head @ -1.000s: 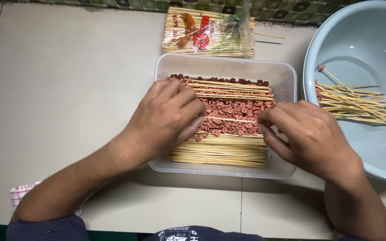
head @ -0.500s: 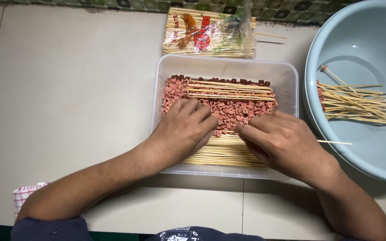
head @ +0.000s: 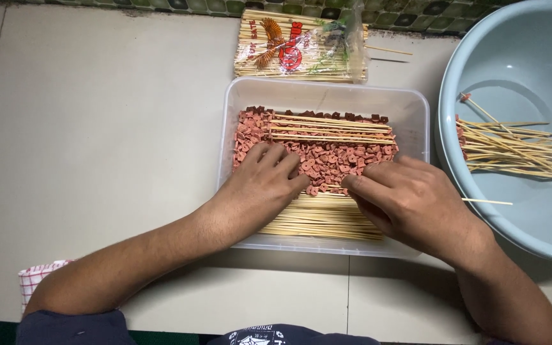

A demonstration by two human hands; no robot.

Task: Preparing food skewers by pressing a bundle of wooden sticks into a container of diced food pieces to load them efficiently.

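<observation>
— Where are the person's hands right now?

— Both are inside the clear rectangular plastic tub (head: 416,102) at the middle of the pale tiled desk (head: 97,128). The left hand (head: 260,188) lies palm down, fingers spread loosely over the small reddish-pink sausage pieces (head: 327,156), grasping nothing that I can see. The right hand (head: 410,201) has its fingers drawn together at the edge of that heap, and a thin wooden skewer (head: 487,202) pokes out from under it toward three o'clock, so it seems to be pinching that stick, probably to keep its tip among the pieces.

— And the rest of the sticks?

— A row of bare bamboo skewers (head: 324,220) lies flat along the tub's six o'clock side, partly under both hands, close enough to pick from. A few more rest across the heap toward twelve o'clock.

— What's around the tub?

— At twelve o'clock, a printed plastic packet of skewers (head: 301,48) lies against the green mosaic wall edge. At three o'clock sits a round pale blue plastic basin (head: 512,57) holding a loose bundle of skewers (head: 512,147), some with a reddish bit at one end. A red-checked cloth (head: 36,281) peeks out at seven o'clock.
</observation>
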